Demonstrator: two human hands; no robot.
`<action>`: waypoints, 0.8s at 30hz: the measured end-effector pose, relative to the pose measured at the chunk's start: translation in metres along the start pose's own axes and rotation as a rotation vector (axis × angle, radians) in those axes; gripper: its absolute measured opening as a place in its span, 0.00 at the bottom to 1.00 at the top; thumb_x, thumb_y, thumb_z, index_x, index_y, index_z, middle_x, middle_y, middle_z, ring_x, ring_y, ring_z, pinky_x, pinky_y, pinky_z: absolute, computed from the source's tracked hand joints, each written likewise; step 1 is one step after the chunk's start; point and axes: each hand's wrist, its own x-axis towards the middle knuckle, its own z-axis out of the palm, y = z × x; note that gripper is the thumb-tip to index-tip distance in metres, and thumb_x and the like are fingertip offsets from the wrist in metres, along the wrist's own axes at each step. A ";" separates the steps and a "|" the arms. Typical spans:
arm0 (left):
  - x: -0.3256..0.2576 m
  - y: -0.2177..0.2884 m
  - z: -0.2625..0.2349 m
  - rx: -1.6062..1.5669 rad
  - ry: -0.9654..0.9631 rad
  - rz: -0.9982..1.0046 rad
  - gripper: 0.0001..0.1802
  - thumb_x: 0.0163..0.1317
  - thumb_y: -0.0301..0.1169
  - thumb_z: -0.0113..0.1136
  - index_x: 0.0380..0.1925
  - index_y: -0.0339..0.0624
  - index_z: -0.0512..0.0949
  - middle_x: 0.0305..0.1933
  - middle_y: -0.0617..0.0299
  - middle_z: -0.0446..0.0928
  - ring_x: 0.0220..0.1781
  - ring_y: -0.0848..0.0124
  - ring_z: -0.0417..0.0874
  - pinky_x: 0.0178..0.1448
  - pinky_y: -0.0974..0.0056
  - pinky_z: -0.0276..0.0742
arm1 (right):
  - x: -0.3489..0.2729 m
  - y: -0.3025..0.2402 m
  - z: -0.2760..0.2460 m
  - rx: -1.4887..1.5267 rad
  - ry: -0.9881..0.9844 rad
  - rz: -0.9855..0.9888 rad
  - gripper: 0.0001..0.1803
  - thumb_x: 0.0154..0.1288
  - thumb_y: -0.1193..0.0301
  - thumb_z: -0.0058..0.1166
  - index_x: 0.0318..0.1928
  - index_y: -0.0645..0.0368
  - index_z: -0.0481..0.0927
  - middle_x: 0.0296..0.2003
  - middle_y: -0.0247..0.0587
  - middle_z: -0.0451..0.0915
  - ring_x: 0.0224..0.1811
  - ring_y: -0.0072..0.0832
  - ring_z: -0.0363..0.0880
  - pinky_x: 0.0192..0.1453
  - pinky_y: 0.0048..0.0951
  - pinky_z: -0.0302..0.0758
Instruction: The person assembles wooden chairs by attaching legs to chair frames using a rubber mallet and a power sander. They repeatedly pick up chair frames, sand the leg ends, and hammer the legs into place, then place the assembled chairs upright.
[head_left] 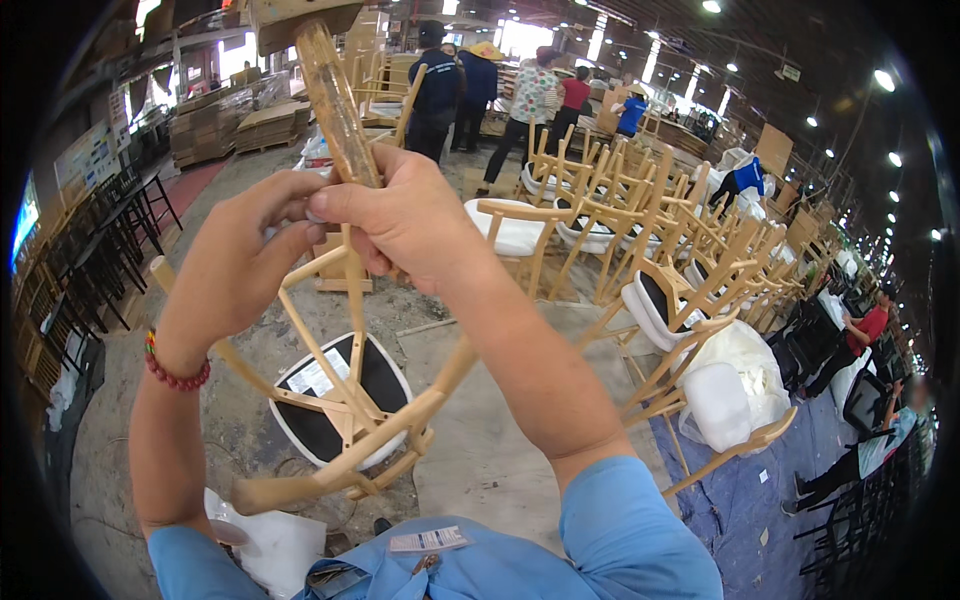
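My right hand [415, 215] is closed around the lower end of a wooden mallet's handle [333, 95], a worn, shiny, brown shaft. The blocky mallet head [300, 22] is cut off at the top edge. Close against it, my left hand [245, 255] has its fingers curled and pinched near the right thumb; whatever they hold is hidden. Just below both hands rises a leg of an upturned wooden chair [352, 290]. Its seat underside [375, 370] is black with a white label, edged in white wrapping. The curved backrest rail [340, 470] lies nearest me.
Many upturned wooden chairs [640, 215] crowd the right side. A white-wrapped seat [715, 405] stands beside a blue floor sheet [720, 510]. Dark stools [110, 220] line the left. Flattened cardboard [270, 125] is stacked behind, and several people [525, 100] stand farther back.
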 end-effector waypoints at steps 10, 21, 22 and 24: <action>-0.098 -0.165 -0.069 -0.380 0.530 -0.165 0.14 0.69 0.27 0.58 0.52 0.34 0.77 0.44 0.61 0.81 0.45 0.76 0.79 0.50 0.69 0.76 | 0.100 0.110 0.161 0.331 -0.130 0.245 0.12 0.61 0.70 0.63 0.38 0.61 0.74 0.22 0.33 0.74 0.13 0.15 0.66 0.12 0.21 0.63; -0.127 -0.332 -0.187 0.043 0.778 -0.474 0.22 0.69 0.39 0.59 0.54 0.32 0.78 0.35 0.68 0.79 0.33 0.80 0.74 0.37 0.71 0.70 | 0.126 0.183 0.169 0.341 -0.015 0.454 0.11 0.73 0.64 0.52 0.41 0.59 0.72 0.26 0.35 0.73 0.15 0.17 0.65 0.14 0.21 0.63; -0.130 -0.342 -0.197 -0.072 0.730 -0.547 0.22 0.70 0.39 0.59 0.54 0.33 0.78 0.34 0.68 0.79 0.30 0.80 0.72 0.34 0.71 0.68 | 0.128 0.184 0.172 0.294 -0.036 0.437 0.11 0.73 0.64 0.52 0.41 0.59 0.72 0.26 0.35 0.73 0.15 0.17 0.66 0.14 0.21 0.63; -0.122 -0.356 -0.200 -0.339 0.599 -0.667 0.22 0.71 0.39 0.58 0.56 0.34 0.78 0.33 0.69 0.78 0.24 0.82 0.67 0.27 0.72 0.64 | 0.126 0.183 0.166 0.184 -0.036 0.391 0.11 0.73 0.64 0.53 0.41 0.60 0.73 0.25 0.34 0.72 0.15 0.17 0.67 0.14 0.21 0.64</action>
